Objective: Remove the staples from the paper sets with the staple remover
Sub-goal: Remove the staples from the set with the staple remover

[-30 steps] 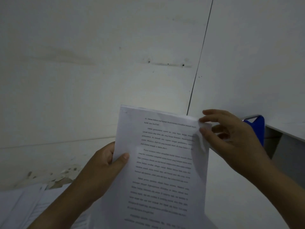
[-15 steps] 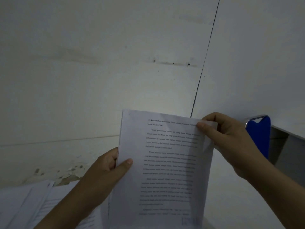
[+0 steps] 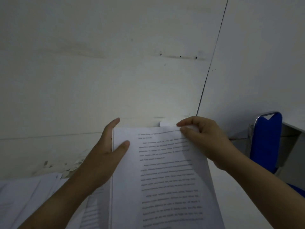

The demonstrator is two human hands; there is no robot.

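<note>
The paper set [image 3: 165, 176], its bottom cut off by the frame, is held up in front, the left hand [image 3: 105, 154] gripping its left edge with thumb on top, the right hand [image 3: 204, 139] with fingers [image 3: 185, 124] pinching and hiding its top-right corner, blurred loose sheets [image 3: 29, 195] lower left.

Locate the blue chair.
Head view, far right: the blue chair stands just right of the right hand, which pinches the paper set's top corner.
</note>
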